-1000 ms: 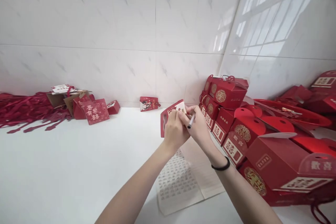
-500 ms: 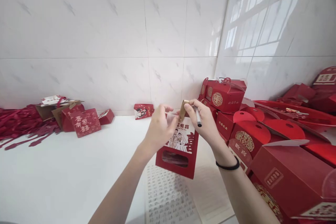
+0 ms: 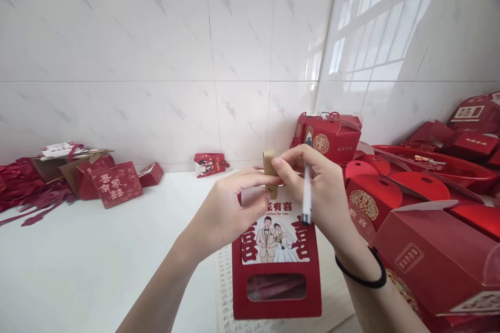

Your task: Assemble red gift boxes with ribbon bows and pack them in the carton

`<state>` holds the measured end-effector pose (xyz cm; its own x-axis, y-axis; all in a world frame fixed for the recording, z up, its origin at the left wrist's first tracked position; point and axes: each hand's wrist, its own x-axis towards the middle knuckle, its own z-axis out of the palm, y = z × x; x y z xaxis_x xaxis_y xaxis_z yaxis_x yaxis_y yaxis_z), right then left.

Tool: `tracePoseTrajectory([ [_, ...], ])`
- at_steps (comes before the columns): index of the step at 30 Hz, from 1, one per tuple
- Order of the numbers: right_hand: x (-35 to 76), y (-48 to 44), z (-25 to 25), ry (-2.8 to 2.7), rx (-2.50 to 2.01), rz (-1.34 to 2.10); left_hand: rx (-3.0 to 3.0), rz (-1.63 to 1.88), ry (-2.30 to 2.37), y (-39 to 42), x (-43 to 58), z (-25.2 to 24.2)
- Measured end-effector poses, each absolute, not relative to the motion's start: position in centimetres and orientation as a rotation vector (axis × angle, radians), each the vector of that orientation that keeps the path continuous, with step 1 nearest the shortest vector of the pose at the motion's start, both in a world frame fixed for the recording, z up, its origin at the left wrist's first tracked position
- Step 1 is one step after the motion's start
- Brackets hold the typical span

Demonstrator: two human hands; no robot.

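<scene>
Head view: the left hand (image 3: 224, 213) pinches the top of one red gift box (image 3: 277, 265) over one notebook (image 3: 336, 294); the right hand (image 3: 322, 187) grips one gold strip (image 3: 269, 163) there, plus one pen (image 3: 307, 187). Numerous red boxes (image 3: 433, 234) crowd the right of the white worktop (image 3: 97, 255), beneath marbled wall tiles (image 3: 156, 36).

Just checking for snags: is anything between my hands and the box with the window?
Nothing visible. Your left hand and right hand are both at the top of the box, by the gold strip. The pen sits in the right hand, to one side of the fingertips at the strip.
</scene>
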<state>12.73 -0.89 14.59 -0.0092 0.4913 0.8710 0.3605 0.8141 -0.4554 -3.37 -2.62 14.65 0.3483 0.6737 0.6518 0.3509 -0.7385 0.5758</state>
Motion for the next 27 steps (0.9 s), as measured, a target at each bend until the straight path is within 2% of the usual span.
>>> tracePoseTrajectory([
  [6, 13.0, -3.0, 14.6, -1.896, -0.699, 0.002, 2.216, 1.579, 1.023, -3.9, -4.1, 15.3],
  [20, 12.4, -3.3, 14.1, -1.86, -0.585, -0.09, 2.261, 1.652, 0.957, -4.7, -4.0, 15.5],
  [27, 12.4, -3.3, 13.6, -1.799, -0.604, -0.021, 2.261, 1.626, 0.904, -4.6, -4.1, 15.4],
])
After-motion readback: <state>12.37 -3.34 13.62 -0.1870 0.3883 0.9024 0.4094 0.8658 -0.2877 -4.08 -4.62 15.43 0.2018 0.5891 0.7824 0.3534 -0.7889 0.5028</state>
